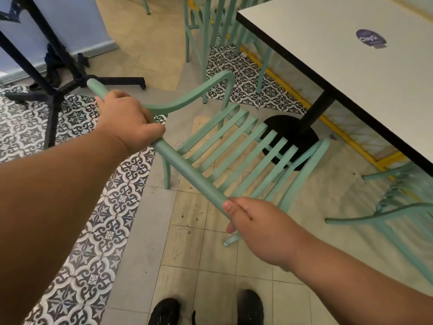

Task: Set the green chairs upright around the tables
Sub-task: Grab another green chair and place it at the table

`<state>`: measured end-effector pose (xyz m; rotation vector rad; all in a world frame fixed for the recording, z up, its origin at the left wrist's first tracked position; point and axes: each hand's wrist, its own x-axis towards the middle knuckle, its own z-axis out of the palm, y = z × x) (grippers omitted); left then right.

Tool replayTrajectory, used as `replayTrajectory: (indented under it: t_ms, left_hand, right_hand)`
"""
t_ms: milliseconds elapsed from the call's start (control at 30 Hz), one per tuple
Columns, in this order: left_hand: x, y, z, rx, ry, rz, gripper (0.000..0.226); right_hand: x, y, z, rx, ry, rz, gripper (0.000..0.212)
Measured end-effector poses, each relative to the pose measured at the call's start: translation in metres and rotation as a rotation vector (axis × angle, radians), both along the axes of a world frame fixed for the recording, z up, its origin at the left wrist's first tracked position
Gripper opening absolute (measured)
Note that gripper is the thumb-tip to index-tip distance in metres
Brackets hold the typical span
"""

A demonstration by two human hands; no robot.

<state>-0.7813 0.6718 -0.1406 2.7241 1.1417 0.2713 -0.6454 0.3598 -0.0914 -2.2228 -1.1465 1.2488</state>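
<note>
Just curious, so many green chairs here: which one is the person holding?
The middle chair: left hand and right hand grip its top rail. No hand touches the others.

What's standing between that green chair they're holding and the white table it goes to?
Nothing visible. The left hand and right hand grip the green chair by its top rail, facing the white table. Only the table's black base lies beyond the seat; a second green chair is off to the right.
</note>
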Motion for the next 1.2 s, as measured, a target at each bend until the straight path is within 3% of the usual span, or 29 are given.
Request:
replayTrajectory:
  t_ms: [233, 633, 800, 867, 933, 1033, 1100, 1200]
  left_hand:
    - [0.000, 0.011, 0.005, -0.032, 0.006, -0.050, 0.037]
    - [0.003, 0.029, 0.015, 0.025, 0.205, -0.099, 0.047]
    - [0.004, 0.017, 0.026, -0.085, 0.203, 0.013, 0.046]
    - [0.005, 0.000, 0.028, -0.177, 0.070, 0.178, 0.058]
    - [0.006, -0.027, 0.031, -0.404, -0.255, 0.412, 0.074]
    - [0.013, -0.066, 0.029, -0.721, -0.775, 0.761, 0.040]
    - [0.019, -0.086, 0.025, -0.808, -0.864, 0.810, 0.030]
    - [0.034, -0.102, 0.025, -0.810, -0.954, 0.814, 0.053]
  right_hand:
    - [-0.015, 0.008, 0.001, 0.006, 0.013, -0.039, 0.048]
    - [-0.039, 0.023, -0.001, 0.056, 0.035, -0.100, 0.048]
    - [-0.035, 0.023, -0.002, 0.066, 0.081, -0.114, 0.045]
    - [-0.023, 0.016, -0.005, 0.043, 0.187, -0.146, 0.038]
    - [-0.011, 0.005, -0.008, 0.026, 0.259, -0.144, 0.041]
    - [-0.002, -0.005, -0.013, 0.032, 0.373, -0.220, 0.040]
    - [0.000, -0.005, -0.012, 0.096, 0.383, -0.227, 0.039]
    - [-0.002, 0.004, -0.004, 0.226, 0.346, -0.177, 0.044]
